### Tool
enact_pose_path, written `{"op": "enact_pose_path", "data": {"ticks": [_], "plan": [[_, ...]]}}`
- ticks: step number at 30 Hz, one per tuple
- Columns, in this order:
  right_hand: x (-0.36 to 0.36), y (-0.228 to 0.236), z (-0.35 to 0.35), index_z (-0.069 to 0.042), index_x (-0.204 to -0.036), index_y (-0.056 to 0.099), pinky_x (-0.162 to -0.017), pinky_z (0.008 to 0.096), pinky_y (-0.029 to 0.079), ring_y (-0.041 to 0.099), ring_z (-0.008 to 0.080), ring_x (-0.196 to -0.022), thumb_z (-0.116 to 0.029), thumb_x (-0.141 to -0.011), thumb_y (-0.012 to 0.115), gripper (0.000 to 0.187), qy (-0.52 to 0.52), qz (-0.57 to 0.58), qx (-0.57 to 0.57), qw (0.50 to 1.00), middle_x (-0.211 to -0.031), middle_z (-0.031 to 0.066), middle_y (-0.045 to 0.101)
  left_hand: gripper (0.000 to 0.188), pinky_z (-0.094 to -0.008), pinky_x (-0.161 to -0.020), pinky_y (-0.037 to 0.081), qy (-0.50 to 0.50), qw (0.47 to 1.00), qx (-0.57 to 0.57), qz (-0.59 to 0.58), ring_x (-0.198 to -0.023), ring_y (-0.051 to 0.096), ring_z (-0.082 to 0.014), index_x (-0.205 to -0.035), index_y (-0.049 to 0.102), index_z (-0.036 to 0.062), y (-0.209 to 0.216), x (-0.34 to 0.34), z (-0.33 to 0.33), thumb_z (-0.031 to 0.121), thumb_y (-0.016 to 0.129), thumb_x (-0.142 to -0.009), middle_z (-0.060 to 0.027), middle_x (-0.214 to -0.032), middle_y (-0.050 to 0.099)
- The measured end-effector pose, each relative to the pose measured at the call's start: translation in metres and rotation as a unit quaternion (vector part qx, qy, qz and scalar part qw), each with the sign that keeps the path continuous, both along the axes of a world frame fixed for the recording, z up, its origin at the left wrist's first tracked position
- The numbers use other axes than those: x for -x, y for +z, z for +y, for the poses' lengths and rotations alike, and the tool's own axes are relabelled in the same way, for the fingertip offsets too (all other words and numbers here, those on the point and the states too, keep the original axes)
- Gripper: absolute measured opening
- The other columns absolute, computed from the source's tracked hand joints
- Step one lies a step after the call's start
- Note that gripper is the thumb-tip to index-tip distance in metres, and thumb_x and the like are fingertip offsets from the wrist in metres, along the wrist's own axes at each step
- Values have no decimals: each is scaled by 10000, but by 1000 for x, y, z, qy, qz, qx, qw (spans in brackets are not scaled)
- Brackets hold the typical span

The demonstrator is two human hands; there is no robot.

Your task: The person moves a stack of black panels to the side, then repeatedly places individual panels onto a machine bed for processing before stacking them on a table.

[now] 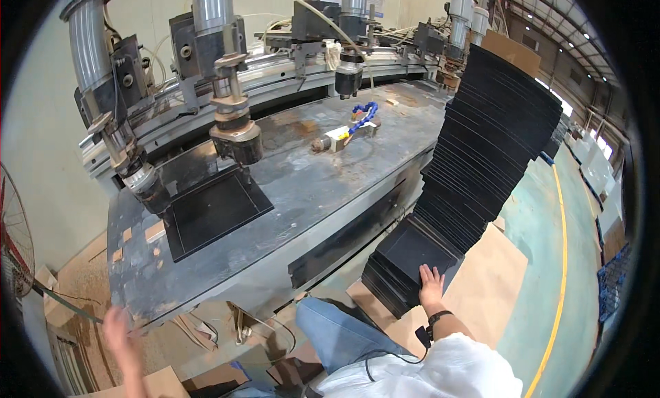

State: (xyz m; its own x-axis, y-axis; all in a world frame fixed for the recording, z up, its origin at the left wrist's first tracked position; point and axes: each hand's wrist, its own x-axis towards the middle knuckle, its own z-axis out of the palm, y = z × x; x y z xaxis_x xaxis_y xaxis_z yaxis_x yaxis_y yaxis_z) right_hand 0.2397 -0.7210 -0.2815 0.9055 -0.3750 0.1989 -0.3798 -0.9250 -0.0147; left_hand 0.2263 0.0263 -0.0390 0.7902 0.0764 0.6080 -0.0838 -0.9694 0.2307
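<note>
Fingers [424,271] of our right hand [432,293]: slightly spread, resting on a low stack of black rectangular panels [405,250]. Our left hand [121,339]: blurred; finger spread we cannot tell. Adjoining the low stack: one tall stack of black panels [498,123]. On our stained grey worktable [295,191]: one flat black panel [216,211].

R fingers [426,273] on top of low stack [405,245], nr its R edge; tall stack [495,143] just beyond them, ahead & R. Flat sheet [505,271] under low stack, running out R of same fingers. Desk [309,191] ahead/L of R fingers, ahead/R of L fingers [117,322]. On it: single panel [216,212], ahead/R of L fingers; hose [366,119] farther back. Machine heads [237,140] beyond L fingers, over desk. L fingers blurred, prob. nr desk's L corner.
</note>
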Motion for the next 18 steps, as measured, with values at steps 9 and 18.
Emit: {"op": "enact_pose_path", "data": {"ticks": [9, 18], "plan": [[-9, 194, 59, -37, -1140, 628, -964, 408, 459, 601, 335, -1081, 92, -656, 524, 511, 231, -312, -186, 903, -1144, 150, 644, 736, -542, -1087, 224, -20, 990, -64, 123, -1284, 372, -336, -1309, 465, 59, -23, -184, -181, 593, 566, -814, -146, -1369, 452], [-146, 282, 266, -137, -1090, 658, -922, 431, 496, 633, 309, -1017, 30, -697, 592, 432, 587, -219, -57, 777, -1094, 72, 673, 415, -317, -773, 483, -132, 966, -210, 76, -929, 534, -215, -1132, 566, 100, -20, -20, -146, 154, 584, -721, -54, -930, 524]]}}
